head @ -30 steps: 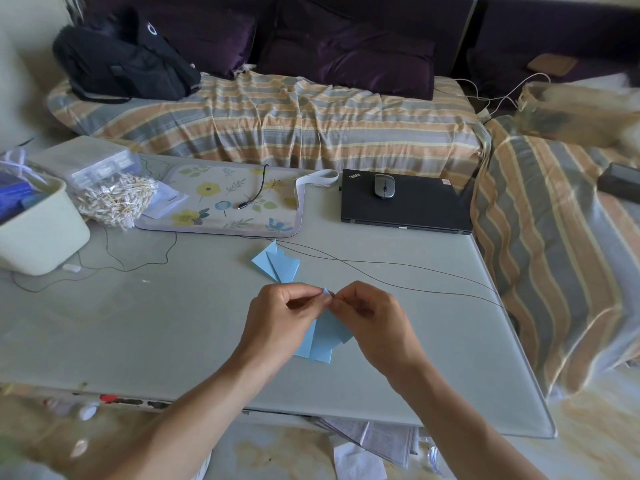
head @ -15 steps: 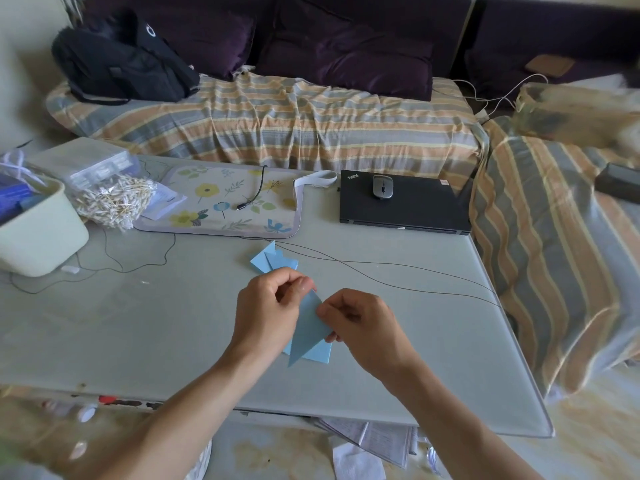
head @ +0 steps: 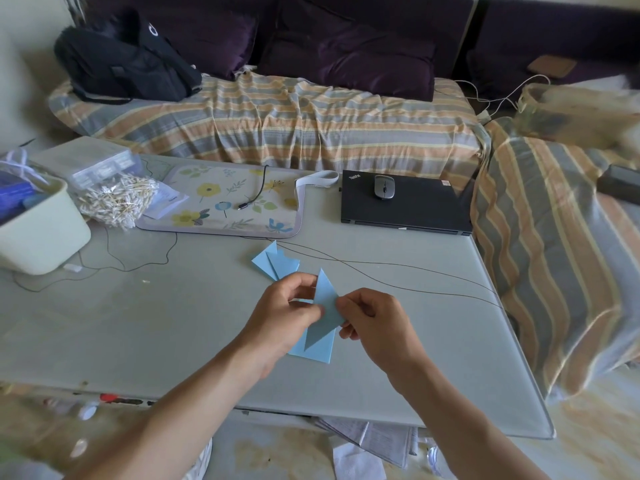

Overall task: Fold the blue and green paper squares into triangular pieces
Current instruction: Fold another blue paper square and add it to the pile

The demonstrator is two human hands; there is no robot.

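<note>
Blue paper held mid-fold at frame centre

The folded blue piece [head: 325,306] is pinched between the left hand [head: 287,313] and right hand [head: 372,320], held close together over the table [head: 138,323]. Being light, thin and easily creased, it is best gripped at edges and corners.

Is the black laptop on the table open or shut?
Shut. The laptop lies flat on the table with its lid down, and a grey mouse sits on top of the lid.
</note>
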